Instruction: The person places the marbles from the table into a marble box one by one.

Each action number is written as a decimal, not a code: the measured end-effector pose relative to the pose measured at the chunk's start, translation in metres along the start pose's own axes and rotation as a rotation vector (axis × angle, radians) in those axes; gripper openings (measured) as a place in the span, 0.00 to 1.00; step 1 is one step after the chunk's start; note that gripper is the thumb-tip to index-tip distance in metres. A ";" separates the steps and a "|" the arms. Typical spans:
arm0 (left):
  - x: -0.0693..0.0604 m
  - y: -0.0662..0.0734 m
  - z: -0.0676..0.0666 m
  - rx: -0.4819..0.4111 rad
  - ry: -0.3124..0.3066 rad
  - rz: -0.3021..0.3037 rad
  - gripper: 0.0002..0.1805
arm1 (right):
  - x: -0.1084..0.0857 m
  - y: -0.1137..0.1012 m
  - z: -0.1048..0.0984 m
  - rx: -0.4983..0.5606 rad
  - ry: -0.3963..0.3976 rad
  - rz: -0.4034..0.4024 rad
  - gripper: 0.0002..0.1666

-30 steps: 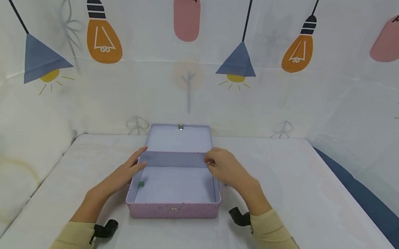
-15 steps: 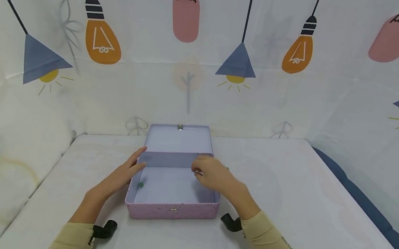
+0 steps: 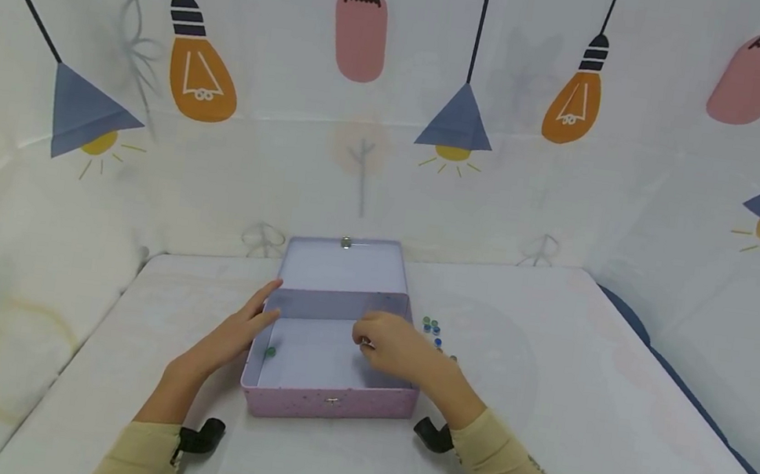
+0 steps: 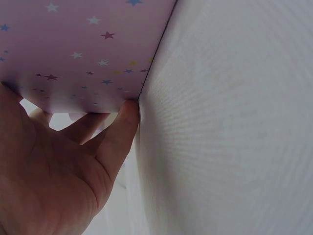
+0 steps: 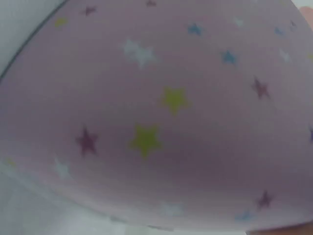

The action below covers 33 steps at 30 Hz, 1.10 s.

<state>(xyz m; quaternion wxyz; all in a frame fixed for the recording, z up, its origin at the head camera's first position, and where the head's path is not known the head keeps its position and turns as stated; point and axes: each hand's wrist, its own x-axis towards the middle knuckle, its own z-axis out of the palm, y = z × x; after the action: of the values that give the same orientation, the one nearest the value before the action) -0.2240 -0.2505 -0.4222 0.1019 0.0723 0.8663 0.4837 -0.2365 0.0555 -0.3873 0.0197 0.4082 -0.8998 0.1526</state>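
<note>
- The left hand [image 3: 240, 330] is spread wide against the box [image 3: 363, 402] at its 9 to 10 o'clock side; the right hand [image 3: 393, 347] reaches over the box from 3 o'clock, fingers curled in narrow. A small gleam shows at those fingertips, but I cannot tell what, if anything, they hold.
- Head view: only here does the inside show, pale lilac, smooth and shallow, its lid [image 3: 343, 270] swung back toward 12 o'clock with a small metal clasp [image 3: 346, 242]. A round green bead [image 3: 271, 352] sits on the floor at 9 o'clock, near the wall. Outside, at 2 o'clock, small glossy blue and green beads [image 3: 438, 342] lie on the white, softly creased cloth [image 3: 590, 381].
- Left wrist view: the outer wall's flat pink surface carries crisp white, blue, plum and yellow stars [image 4: 108, 35]; one fingertip touches its lower edge where it meets the cloth.
- Right wrist view: a rounded pink face, blurred, fills most of it, two yellow stars near the centre; the hand's pose cannot be told there.
</note>
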 end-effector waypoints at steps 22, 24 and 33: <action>-0.002 0.000 -0.001 0.003 -0.007 -0.006 0.35 | 0.004 -0.010 0.016 -0.032 -0.221 0.031 0.10; -0.003 0.000 -0.001 0.006 -0.003 -0.009 0.35 | 0.005 -0.009 0.017 -0.038 -0.238 0.039 0.11; -0.001 0.000 0.000 -0.006 -0.017 0.000 0.34 | 0.005 -0.007 0.019 -0.052 -0.248 0.052 0.08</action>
<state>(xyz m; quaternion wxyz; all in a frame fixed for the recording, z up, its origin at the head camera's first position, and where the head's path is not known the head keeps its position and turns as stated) -0.2235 -0.2511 -0.4222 0.1095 0.0764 0.8639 0.4857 -0.2332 0.0424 -0.4028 -0.0852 0.3997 -0.9093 0.0780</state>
